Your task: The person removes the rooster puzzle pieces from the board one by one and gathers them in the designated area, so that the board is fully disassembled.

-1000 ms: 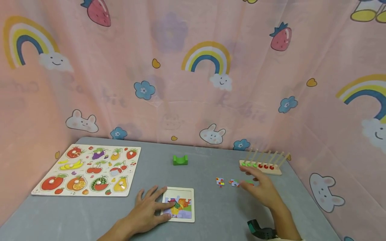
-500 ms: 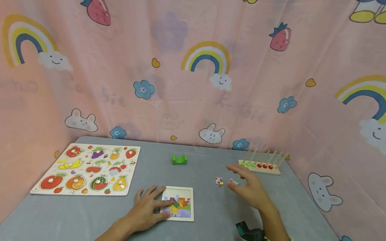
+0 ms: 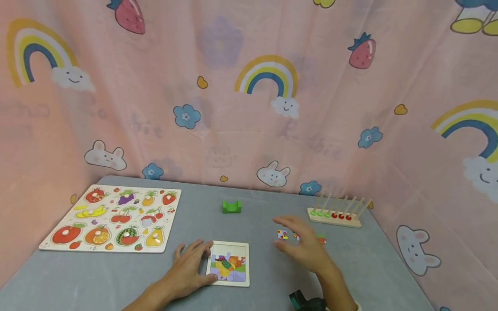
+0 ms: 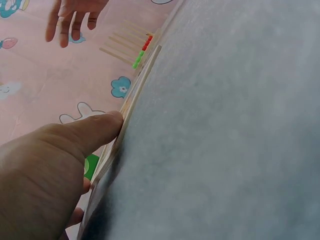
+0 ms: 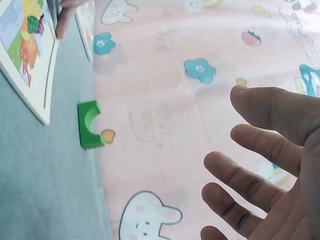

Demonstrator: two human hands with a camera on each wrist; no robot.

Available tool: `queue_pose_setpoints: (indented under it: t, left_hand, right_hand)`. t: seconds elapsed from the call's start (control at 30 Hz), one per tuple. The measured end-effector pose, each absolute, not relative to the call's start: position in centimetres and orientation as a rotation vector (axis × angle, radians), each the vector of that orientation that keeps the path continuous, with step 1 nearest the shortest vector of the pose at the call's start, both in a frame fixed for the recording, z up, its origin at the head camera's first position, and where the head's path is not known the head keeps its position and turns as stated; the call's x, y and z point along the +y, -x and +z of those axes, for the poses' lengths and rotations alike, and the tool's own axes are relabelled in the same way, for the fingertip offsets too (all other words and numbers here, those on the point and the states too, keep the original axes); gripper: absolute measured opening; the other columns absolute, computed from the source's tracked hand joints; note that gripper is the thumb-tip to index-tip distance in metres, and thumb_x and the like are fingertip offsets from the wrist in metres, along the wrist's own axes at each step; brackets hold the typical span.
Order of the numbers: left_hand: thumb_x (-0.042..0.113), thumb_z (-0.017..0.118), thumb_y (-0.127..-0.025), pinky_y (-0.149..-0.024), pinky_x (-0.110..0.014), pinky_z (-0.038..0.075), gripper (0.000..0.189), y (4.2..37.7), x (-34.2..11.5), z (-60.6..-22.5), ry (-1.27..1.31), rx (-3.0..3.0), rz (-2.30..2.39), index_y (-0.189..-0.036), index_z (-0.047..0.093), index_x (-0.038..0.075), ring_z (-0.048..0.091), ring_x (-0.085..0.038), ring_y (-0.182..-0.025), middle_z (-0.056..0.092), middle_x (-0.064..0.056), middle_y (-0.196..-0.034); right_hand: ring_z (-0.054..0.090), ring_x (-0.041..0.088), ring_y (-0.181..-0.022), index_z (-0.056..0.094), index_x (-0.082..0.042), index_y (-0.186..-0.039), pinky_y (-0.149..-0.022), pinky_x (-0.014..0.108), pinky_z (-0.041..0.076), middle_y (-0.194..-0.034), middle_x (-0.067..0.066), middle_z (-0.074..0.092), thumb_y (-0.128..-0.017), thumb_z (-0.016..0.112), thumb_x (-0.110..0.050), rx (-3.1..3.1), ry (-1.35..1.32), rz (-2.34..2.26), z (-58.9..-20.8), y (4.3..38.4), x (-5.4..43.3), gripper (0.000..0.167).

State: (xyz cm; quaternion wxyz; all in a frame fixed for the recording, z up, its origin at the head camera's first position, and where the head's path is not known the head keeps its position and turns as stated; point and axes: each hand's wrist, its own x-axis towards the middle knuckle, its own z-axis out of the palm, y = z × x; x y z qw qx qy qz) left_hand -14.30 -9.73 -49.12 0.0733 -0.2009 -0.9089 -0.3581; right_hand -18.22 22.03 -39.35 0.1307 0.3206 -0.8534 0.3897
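A small jigsaw puzzle (image 3: 228,264) in a pale wooden frame lies flat on the table, its colourful picture filling the lower part and the strip along its top bare. My left hand (image 3: 187,268) rests at its left side. In the left wrist view the thumb (image 4: 102,131) lies straight against the frame's edge; the other fingers are partly hidden. My right hand (image 3: 305,248) hovers right of the frame, fingers spread and slightly bent, with nothing between them in the right wrist view. Beside and behind it are loose puzzle pieces (image 3: 282,234), partly covered by the hand.
A large fruit peg board (image 3: 116,219) lies at the left of the grey table. A green notched block (image 3: 231,207) stands toward the back. At the back right is a wooden rack (image 3: 334,217) of pegs with green and red beads. A patterned pink curtain closes off the far side.
My right hand has moved left, from near the bead rack toward the puzzle, uncovering the rightmost loose piece. My left index finger has drawn back from the picture toward the frame's edge.
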Motion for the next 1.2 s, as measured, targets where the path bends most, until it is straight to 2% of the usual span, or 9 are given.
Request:
queue_pose_setpoints:
  t: [0.07,0.27,0.53,0.83,1.2]
  left_hand:
    - [0.035,0.086,-0.07,-0.099,-0.066,0.005,0.061,14.3,-9.7,-49.1,0.609,-2.729,-1.065,-0.116,0.058,0.008,0.037,-0.04,-0.131,0.053,-0.011,-0.135]
    - [0.038,0.083,-0.073,-0.1,-0.066,0.005,0.072,14.4,-9.8,-49.0,0.636,-2.752,-1.025,-0.128,0.056,0.001,0.036,-0.038,-0.132,0.052,-0.012,-0.137]
    - [0.049,0.078,-0.076,-0.098,-0.068,0.006,0.074,14.3,-9.8,-48.7,0.673,-2.799,-0.983,-0.125,0.06,-0.004,0.034,-0.04,-0.132,0.049,-0.012,-0.14]
    - [0.049,0.078,-0.075,-0.096,-0.068,0.006,0.075,14.3,-10.0,-48.8,0.671,-2.806,-0.991,-0.125,0.061,-0.005,0.034,-0.04,-0.132,0.05,-0.012,-0.139]
    - [0.047,0.078,-0.075,-0.096,-0.068,0.008,0.072,14.3,-10.0,-48.7,0.682,-2.784,-0.974,-0.123,0.062,-0.004,0.036,-0.04,-0.131,0.051,-0.012,-0.138]
  right_hand:
    - [0.052,0.02,-0.114,0.064,-0.013,-0.125,-0.089,0.048,0.045,-0.122,-0.002,0.06,-0.082,0.078,-0.016,-2.479,-0.953,1.12,-39.4,18.2,21.5,0.045]
    - [0.051,0.02,-0.114,0.064,-0.013,-0.127,-0.089,0.05,0.044,-0.122,-0.003,0.059,-0.083,0.077,-0.017,-2.478,-1.038,1.156,-39.3,18.0,19.4,0.046]
    - [0.051,0.018,-0.112,0.065,-0.015,-0.125,-0.089,0.048,0.043,-0.12,-0.006,0.059,-0.083,0.077,-0.019,-2.488,-1.078,1.178,-39.4,17.5,16.5,0.044]
    - [0.051,0.017,-0.106,0.069,-0.013,-0.118,-0.088,0.045,0.043,-0.111,-0.009,0.062,-0.082,0.078,-0.016,-2.501,-1.023,1.244,-40.3,17.4,13.3,0.038]
    - [0.05,0.018,-0.099,0.069,-0.008,-0.117,-0.084,0.037,0.041,-0.107,0.003,0.063,-0.083,0.076,-0.016,-2.62,-1.039,1.223,-43.7,17.6,11.1,0.035]
